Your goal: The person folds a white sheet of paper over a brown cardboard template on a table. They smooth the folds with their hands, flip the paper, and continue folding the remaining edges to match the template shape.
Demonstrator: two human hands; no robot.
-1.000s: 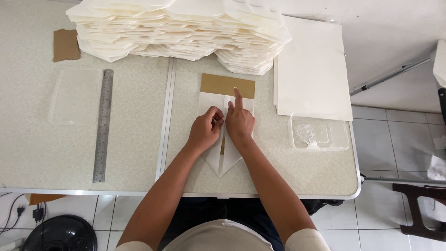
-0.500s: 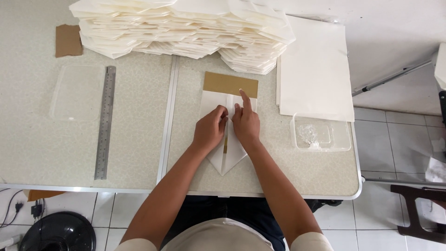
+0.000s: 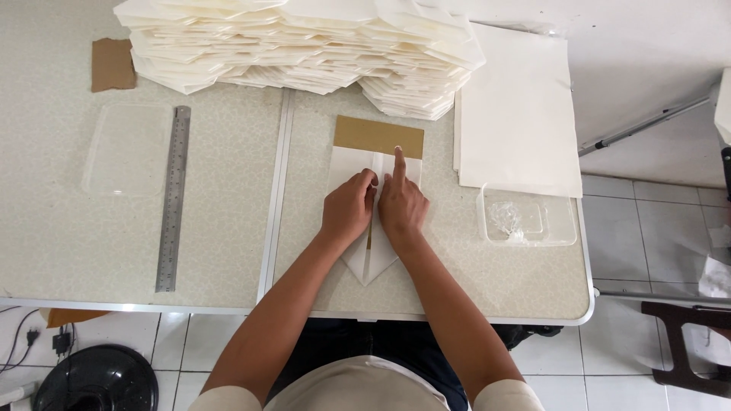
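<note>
A white sheet of paper (image 3: 344,166) is folded around a brown cardboard template (image 3: 378,136) in the middle of the table, its lower end tapering to a point near the front edge. My left hand (image 3: 348,214) rests on the left flap with its fingers curled, pinching the paper by the centre seam. My right hand (image 3: 401,206) lies on the right flap, its index finger stretched forward along the seam and pressing near the cardboard's lower edge.
A big stack of folded white paper pieces (image 3: 304,46) fills the back of the table (image 3: 228,251). Flat white sheets (image 3: 518,114) lie at the right, a clear plastic tray (image 3: 527,219) in front of them. A metal ruler (image 3: 173,196), a clear lid (image 3: 126,148) and a cardboard scrap (image 3: 112,64) lie left.
My right index finger has slid forward along the centre seam toward the cardboard. My left hand stays pinched on the left flap.
</note>
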